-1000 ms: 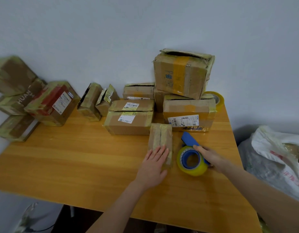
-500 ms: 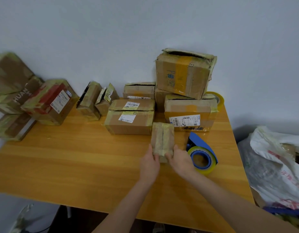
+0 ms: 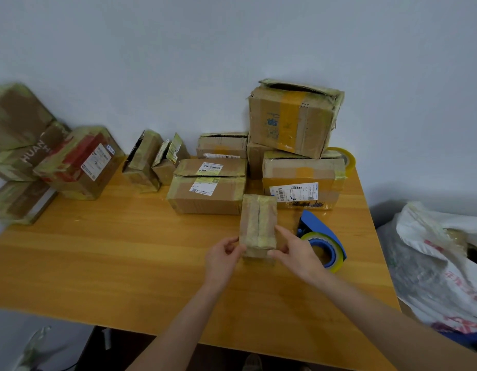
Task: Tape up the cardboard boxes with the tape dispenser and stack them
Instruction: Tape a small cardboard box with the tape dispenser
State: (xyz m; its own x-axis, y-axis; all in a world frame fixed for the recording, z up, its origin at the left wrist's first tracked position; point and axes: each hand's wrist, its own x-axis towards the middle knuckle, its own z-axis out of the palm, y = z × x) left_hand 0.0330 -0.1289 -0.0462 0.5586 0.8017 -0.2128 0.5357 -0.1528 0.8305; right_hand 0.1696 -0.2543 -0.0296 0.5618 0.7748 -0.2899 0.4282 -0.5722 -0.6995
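Observation:
A small taped cardboard box [image 3: 258, 223] is held between both hands just above the wooden table [image 3: 125, 258]. My left hand [image 3: 222, 259] pinches its near left corner. My right hand [image 3: 295, 254] grips its near right side, thumb at the front and index finger along the side. The blue tape dispenser [image 3: 321, 241] with a yellowish roll lies on the table just right of my right hand, untouched.
Several taped boxes stand along the wall: a stack at the back right topped by a large box [image 3: 292, 119], a flat labelled box [image 3: 208, 191] behind the small one, a pile at the far left [image 3: 79, 162]. A spare tape roll [image 3: 344, 158] and a white sack [image 3: 441, 263] are right.
My right hand let go of the tape dispenser and came to the small box. My left hand shifted from resting flat on top to pinching its side; the box now looks lifted.

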